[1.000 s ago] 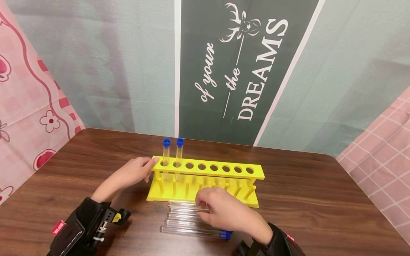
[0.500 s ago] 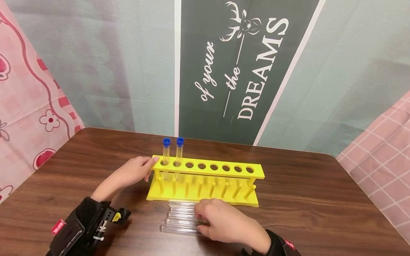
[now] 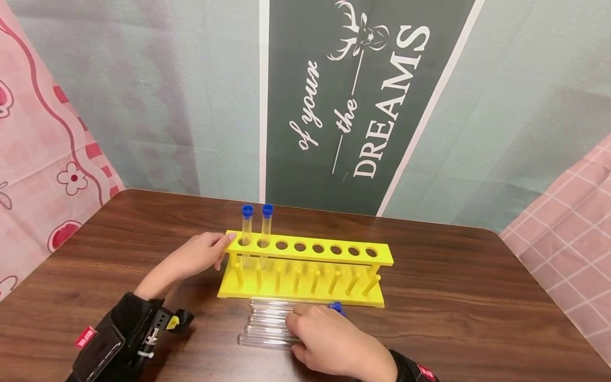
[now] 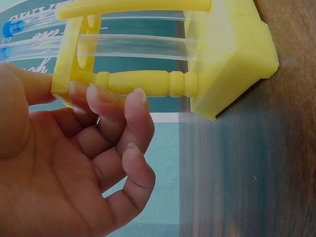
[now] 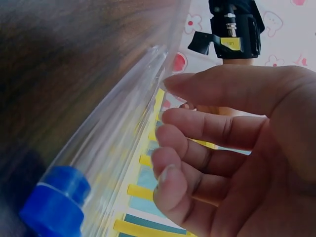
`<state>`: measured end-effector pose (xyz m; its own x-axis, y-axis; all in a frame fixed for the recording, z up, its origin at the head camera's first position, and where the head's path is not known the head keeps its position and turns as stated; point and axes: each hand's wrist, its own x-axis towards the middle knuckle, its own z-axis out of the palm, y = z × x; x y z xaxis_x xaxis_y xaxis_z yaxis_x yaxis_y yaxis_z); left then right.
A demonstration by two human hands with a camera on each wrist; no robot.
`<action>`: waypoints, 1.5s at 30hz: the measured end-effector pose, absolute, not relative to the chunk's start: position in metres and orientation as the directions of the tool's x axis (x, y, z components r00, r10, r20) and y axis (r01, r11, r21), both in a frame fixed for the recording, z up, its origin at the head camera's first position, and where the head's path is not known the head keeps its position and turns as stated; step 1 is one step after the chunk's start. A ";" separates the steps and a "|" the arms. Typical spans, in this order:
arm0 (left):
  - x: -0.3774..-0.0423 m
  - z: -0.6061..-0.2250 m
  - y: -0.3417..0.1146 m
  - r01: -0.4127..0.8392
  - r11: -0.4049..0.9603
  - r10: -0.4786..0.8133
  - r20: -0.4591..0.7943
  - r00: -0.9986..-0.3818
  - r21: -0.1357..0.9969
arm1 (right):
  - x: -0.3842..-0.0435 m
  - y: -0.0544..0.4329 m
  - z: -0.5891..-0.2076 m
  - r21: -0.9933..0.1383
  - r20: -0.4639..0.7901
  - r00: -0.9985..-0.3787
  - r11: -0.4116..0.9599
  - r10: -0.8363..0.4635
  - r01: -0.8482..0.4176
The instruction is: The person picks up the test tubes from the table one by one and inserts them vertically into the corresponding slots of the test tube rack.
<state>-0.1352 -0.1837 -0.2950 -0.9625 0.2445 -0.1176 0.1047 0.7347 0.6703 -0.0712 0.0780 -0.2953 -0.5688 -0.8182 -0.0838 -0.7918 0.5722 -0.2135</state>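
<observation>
A yellow test tube rack (image 3: 310, 255) stands on the table; two blue-capped test tubes (image 3: 246, 225) are upright in its leftmost holes. My left hand (image 3: 202, 252) grips the left end of its top plate, thumb on top and fingers bent beside the end post (image 4: 143, 83). Several clear test tubes (image 3: 267, 330) lie side by side in front of the rack. Over them is my right hand (image 3: 331, 339), fingers loosely bent, hiding most of their capped ends. In the right wrist view, its fingertips are close beside the tubes, one with a blue cap (image 5: 54, 205), without closing round any.
Wooden tabletop (image 3: 453, 297) surrounds the rack. Holes in the top plate right of the two tubes hold nothing, and a row of yellow pegs (image 3: 315, 282) rises from the base. Behind the table hangs a printed curtain (image 3: 219, 106).
My right hand has moved toward the near edge over the lying tubes, uncovering blue caps near the rack and covering the nearest tube's cap. My left hand stays on the rack.
</observation>
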 end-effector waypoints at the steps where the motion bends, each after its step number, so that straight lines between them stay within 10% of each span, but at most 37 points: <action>1: -0.135 -0.295 -0.184 0.101 0.735 0.243 -0.120 -0.963 0.670 | -0.071 0.078 -0.296 -0.202 -0.083 -0.570 0.574 -0.817 -0.794; 45: -0.135 -0.293 -0.183 0.086 0.733 0.233 -0.131 -0.964 0.675 | -0.065 0.074 -0.308 -0.182 -0.153 -0.598 0.617 -0.787 -0.765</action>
<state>-0.1345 -0.1828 -0.2931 -0.9635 0.2332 -0.1312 0.0855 0.7331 0.6748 -0.0645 0.0739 -0.3081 -0.5982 -0.7867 -0.1525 -0.7653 0.6173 -0.1821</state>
